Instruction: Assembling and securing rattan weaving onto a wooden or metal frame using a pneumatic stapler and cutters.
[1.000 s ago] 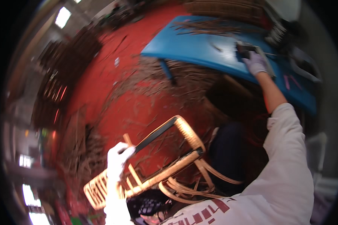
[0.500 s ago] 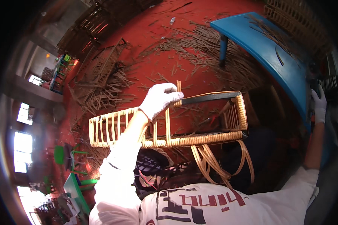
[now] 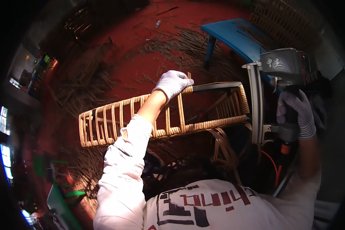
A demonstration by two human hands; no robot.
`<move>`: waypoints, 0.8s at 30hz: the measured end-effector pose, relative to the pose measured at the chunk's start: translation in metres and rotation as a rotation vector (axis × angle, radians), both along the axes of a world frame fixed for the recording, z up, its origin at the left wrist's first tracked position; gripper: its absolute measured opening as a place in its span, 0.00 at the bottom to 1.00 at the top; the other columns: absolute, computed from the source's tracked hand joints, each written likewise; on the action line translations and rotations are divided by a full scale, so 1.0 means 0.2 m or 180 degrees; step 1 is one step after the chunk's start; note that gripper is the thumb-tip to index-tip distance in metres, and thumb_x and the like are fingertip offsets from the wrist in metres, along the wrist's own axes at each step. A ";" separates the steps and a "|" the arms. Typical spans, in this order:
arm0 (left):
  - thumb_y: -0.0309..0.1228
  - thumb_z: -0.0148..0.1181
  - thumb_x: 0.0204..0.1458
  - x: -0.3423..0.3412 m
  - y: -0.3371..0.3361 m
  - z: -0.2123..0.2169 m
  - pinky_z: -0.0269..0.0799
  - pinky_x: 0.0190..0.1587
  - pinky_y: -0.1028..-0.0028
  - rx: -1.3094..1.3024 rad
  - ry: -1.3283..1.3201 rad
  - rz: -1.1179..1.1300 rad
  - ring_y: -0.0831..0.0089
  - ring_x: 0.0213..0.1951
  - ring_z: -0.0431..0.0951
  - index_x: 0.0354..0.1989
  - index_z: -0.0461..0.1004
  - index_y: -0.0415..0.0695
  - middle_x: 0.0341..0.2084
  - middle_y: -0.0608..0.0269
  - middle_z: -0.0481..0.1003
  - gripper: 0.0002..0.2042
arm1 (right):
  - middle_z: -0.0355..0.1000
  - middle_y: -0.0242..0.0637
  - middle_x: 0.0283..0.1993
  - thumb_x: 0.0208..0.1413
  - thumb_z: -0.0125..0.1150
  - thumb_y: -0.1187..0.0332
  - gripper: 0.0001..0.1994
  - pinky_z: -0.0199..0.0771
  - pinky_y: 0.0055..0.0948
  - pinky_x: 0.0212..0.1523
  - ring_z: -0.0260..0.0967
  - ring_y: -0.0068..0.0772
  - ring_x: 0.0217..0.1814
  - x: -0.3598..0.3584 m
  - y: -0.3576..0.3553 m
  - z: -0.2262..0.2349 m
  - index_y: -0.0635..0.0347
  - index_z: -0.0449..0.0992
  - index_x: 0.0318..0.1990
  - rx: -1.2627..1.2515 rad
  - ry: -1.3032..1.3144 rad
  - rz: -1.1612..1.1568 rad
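A long frame [image 3: 218,124] wrapped in tan rattan lies across my lap, with rattan strands crossing its open side like rungs. My left hand [image 3: 174,84], in a white glove, is closed on its upper rail, pinching a rattan strip there. The strip's short end [image 3: 189,75] sticks up beside the thumb. Right of that hand a stretch of the rail [image 3: 218,86] is bare, flat and grey. My gloved right hand [image 3: 299,113] is wrapped round the handle of a grey air nail gun [image 3: 281,68], its long metal magazine [image 3: 255,107] close to the frame's right end.
Loose rattan strips [image 3: 220,143] hang below the frame. A red air hose [image 3: 275,165] runs under the nail gun. A blue table [image 3: 234,36] stands at the far right, with scattered strips [image 3: 184,44] on the red floor. A green stool [image 3: 59,203] is at lower left.
My right hand has come in from the far right edge, bringing the nail gun up beside the frame. The frame has shifted slightly left, still in my left hand.
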State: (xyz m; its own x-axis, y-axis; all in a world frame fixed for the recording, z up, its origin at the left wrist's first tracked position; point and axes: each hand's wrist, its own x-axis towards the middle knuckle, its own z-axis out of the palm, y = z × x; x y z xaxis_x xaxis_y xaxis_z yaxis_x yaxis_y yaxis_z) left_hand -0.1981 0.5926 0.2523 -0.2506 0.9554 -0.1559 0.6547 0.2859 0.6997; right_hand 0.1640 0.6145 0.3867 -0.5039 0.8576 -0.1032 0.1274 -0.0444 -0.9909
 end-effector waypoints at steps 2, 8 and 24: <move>0.50 0.65 0.47 -0.02 0.02 -0.05 0.73 0.51 0.62 -0.0046 -0.0025 -0.0022 0.57 0.45 0.81 0.41 0.83 0.49 0.39 0.53 0.81 0.20 | 0.68 0.36 0.20 0.61 0.58 0.67 0.10 0.71 0.26 0.19 0.68 0.29 0.16 -0.15 -0.03 0.01 0.66 0.72 0.39 -0.0037 -0.0275 0.0317; 0.50 0.64 0.48 -0.11 -0.05 -0.03 0.73 0.54 0.61 -0.0266 -0.0072 -0.0013 0.55 0.48 0.79 0.42 0.83 0.50 0.43 0.55 0.81 0.20 | 0.72 0.36 0.21 0.56 0.65 0.64 0.11 0.74 0.25 0.19 0.71 0.27 0.16 -0.53 -0.10 -0.10 0.65 0.74 0.36 -0.0128 -0.0812 0.0998; 0.46 0.64 0.47 -0.10 -0.06 -0.07 0.74 0.51 0.67 -0.0168 0.0133 0.0308 0.62 0.45 0.82 0.40 0.84 0.52 0.40 0.58 0.82 0.16 | 0.72 0.33 0.20 0.52 0.70 0.57 0.18 0.78 0.24 0.23 0.72 0.24 0.18 -0.74 -0.16 -0.18 0.65 0.74 0.35 -0.0141 -0.1183 0.1123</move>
State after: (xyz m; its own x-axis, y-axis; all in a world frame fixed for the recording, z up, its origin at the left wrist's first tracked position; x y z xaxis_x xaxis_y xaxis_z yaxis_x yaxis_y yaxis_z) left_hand -0.2182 0.5804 0.2378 -0.3486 0.9172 -0.1928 0.6505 0.3848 0.6547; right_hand 0.0156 0.5817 0.3510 -0.6842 0.6327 -0.3629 0.4855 0.0238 -0.8739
